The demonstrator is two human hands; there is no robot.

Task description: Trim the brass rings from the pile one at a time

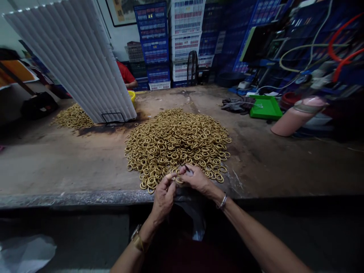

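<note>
A large heap of gold-coloured metal rings point(176, 140) lies on the worktable, close to its front edge. At the near side of this heap, my left hand point(164, 197) is closed, thumb and fingers pinching a gold ring point(179, 179). My right hand point(198, 179) meets it from the right, closed around a slim dark tool point(187, 168) whose kind I cannot make out. The fingertips of both hands nearly touch at the ring. Fingers partly hide the ring and the tool.
A tall white corrugated panel point(76, 57) stands in a black wire stand point(113, 118) at left, with a second ring pile point(72, 116) beside it. A green tray point(265, 107) and a pink cylinder point(295, 115) are at right. A person in a red sleeve point(126, 72) sits behind.
</note>
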